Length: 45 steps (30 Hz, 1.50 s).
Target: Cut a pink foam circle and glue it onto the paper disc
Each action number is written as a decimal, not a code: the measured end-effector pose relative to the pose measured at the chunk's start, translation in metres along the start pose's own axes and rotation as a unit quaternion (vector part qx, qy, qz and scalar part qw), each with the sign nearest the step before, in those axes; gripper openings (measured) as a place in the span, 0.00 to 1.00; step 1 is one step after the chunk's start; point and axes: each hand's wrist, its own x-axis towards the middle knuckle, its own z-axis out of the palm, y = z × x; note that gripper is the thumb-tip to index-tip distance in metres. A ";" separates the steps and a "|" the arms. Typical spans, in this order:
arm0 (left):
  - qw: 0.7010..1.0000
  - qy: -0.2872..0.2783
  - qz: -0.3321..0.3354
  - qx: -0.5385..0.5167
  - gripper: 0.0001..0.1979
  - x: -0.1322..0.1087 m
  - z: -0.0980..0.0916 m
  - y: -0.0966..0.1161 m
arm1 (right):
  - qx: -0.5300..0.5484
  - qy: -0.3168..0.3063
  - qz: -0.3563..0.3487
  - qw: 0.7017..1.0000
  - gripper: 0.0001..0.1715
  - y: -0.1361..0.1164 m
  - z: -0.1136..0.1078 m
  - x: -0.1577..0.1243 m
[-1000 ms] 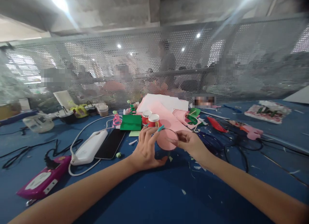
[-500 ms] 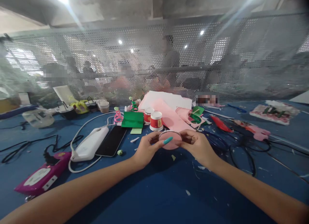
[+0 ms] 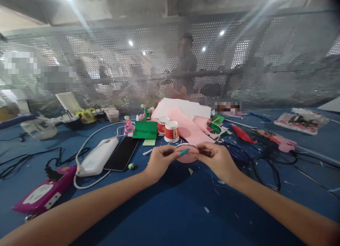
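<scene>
Above the near middle of the blue table, a round pink disc (image 3: 186, 159) with a thin pale rim is held between my two hands. My left hand (image 3: 160, 161) pinches its left side, the teal-nailed thumb lying across the front. On the right side, my right hand (image 3: 217, 160) grips the edge between thumb and curled fingers. Just beyond the disc stand two red-and-white paper cups, the nearer one (image 3: 171, 132) upside down and the other (image 3: 162, 125) partly behind it. Pink paper sheets (image 3: 183, 124) lie behind them.
Left of my hands lie a green folded paper (image 3: 145, 130), a black phone (image 3: 121, 154), a white power bank (image 3: 98, 157) and a magenta power strip (image 3: 45, 194). On the right are a red tool (image 3: 243, 134), a pink glue gun (image 3: 281, 142) and looping dark cables (image 3: 276, 173). A perforated screen (image 3: 159, 62) stands behind.
Both hands keep their hold on the pink disc, with only a very slight shift of the fingers. The whole view has moved a little.
</scene>
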 end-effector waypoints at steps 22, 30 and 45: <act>0.998 -0.001 -0.034 -0.043 0.11 0.003 0.000 -0.002 | -0.019 0.004 0.002 1.000 0.19 0.002 0.002 0.001; 0.988 0.042 -0.092 -0.115 0.14 0.009 0.000 -0.007 | -0.051 -0.008 0.015 0.999 0.18 0.002 0.007 0.000; 0.980 0.022 -0.121 -0.154 0.14 0.009 0.001 -0.006 | -0.118 -0.046 0.014 0.992 0.21 -0.004 0.004 0.001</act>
